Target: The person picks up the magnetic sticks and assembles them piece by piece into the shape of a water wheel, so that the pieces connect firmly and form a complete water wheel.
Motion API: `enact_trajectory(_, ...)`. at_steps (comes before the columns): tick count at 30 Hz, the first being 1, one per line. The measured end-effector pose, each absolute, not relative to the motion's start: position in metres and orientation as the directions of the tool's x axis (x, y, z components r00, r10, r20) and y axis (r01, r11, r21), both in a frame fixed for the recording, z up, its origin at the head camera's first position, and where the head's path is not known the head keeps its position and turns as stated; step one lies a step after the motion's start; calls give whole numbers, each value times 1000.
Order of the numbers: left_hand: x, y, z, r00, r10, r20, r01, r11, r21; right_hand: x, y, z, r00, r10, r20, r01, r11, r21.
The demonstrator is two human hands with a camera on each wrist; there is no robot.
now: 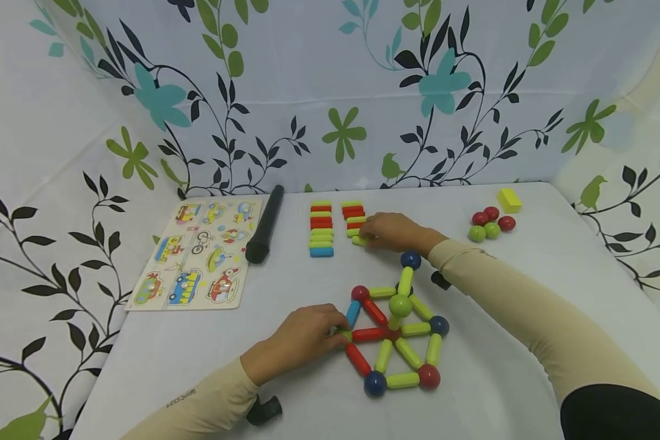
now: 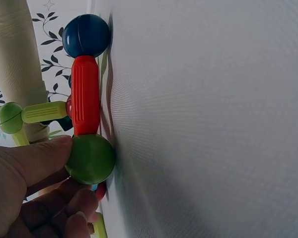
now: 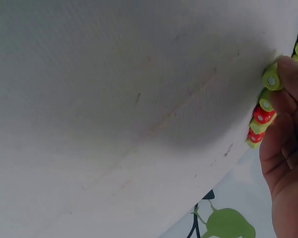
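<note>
A wheel-like frame of magnetic rods and balls (image 1: pixel 416 329) lies on the table, with one green rod and a green ball (image 1: pixel 400 305) standing up near its middle. My left hand (image 1: pixel 308 335) pinches the green corner ball (image 2: pixel 91 159) at the frame's left side, thumb on top. A red rod (image 2: pixel 85 96) runs from that ball to a dark blue ball (image 2: pixel 86 35). Farther back, my right hand (image 1: pixel 396 233) pinches a light green rod (image 3: pixel 271 78) between thumb and fingers, at the near end of a row of red and green rods (image 1: pixel 354 212).
Another row of rods (image 1: pixel 321 223) lies left of that one. Loose red and green balls (image 1: pixel 492 230) sit at back right beside a yellow block (image 1: pixel 508 200). At left lie a picture puzzle board (image 1: pixel 198 256) and a black microphone-shaped object (image 1: pixel 266 226). Patterned cloth (image 1: pixel 286 98) hangs behind.
</note>
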State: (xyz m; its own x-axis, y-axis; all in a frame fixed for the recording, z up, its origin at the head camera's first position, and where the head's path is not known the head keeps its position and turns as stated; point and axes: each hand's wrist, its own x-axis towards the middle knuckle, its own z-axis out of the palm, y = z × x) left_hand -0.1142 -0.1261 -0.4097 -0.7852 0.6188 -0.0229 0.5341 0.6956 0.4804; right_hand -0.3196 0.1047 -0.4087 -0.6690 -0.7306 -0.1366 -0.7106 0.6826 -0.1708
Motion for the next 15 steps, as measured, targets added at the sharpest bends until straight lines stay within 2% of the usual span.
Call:
enact_trajectory(8, -116, -126, -411, -764, 645, 0, 569, 675, 470, -316, 116, -409, -690, -701, -181, -685, 713, -147)
enact_trajectory(15, -116, -126, -411, -769, 639, -8, 561, 682, 470, -295, 156, -395, -763, -624, -167, -586, 777, -231)
